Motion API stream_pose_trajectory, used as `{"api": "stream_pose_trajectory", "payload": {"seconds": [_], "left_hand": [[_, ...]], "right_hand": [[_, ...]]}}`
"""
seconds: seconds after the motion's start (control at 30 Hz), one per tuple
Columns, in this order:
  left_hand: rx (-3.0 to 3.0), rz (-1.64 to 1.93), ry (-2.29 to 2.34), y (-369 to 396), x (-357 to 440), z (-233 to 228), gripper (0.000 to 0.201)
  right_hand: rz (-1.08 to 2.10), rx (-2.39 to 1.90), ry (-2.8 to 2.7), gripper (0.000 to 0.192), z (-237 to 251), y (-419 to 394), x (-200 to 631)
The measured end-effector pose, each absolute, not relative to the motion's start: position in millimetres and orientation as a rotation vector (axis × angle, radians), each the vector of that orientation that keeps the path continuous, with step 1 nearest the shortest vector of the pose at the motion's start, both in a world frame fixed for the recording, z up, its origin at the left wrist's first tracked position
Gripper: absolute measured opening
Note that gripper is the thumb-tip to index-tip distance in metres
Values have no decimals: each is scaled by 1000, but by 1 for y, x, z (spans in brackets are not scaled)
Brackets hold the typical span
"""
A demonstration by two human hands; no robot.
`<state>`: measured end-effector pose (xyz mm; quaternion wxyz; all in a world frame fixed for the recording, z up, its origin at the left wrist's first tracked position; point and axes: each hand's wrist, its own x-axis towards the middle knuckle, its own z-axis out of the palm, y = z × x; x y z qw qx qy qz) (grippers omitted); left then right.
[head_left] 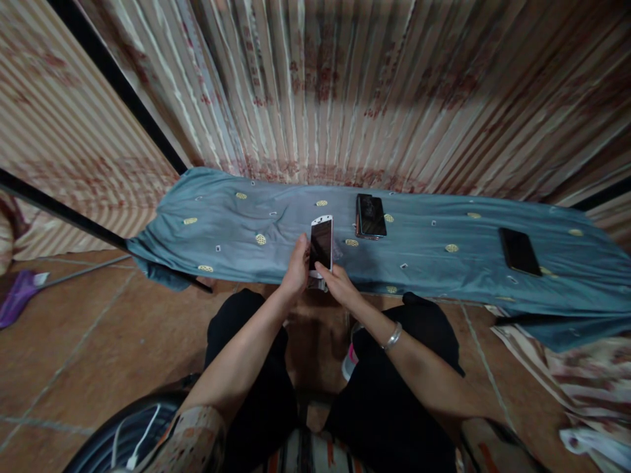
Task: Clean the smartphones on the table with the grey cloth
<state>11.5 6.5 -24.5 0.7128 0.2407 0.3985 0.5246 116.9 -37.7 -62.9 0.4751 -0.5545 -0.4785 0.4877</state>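
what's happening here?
A seated person holds a white phone upright in both hands: left hand on its side edge, right hand at the bottom. It is over the near edge of a blue-grey cloth. Further back lies a stack of dark phones, with another black phone to the right.

We seem to be in a home, in a curtained living space: striped floral curtains [345,85] hang as a backdrop, brown floor tiles [98,328] lie underfoot, and a low bench draped in a teal patterned cloth [246,217] carries several smartphones [371,215].
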Motion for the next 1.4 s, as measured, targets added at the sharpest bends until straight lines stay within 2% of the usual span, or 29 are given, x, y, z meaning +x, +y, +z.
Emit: {"api": "stream_pose_trajectory", "payload": {"seconds": [0.07,0.33,0.57,0.73,0.9,1.1,1.4], "left_hand": [[472,1166,940,11,7,-19,25],[389,1003,940,15,2,-27,31],[314,918,908,16,3,-27,32],[325,982,870,18,1,-23,36],[407,955,819,10,4,-24,47],[421,854,775,-4,15,-18,53],[412,942,817,3,7,-14,52]], "right_hand": [[1191,-1353,-1180,61,-59,-37,124],[1416,-1232,-1072,75,-50,-41,136],[1479,-1254,-1162,77,-40,-42,145],[1158,-1499,-1285,66,-42,-31,179],[793,-1419,-1141,51,-50,-15,191],[555,-1467,-1377,48,-50,-16,179],[363,-1443,-1798,53,-67,-32,161]]}}
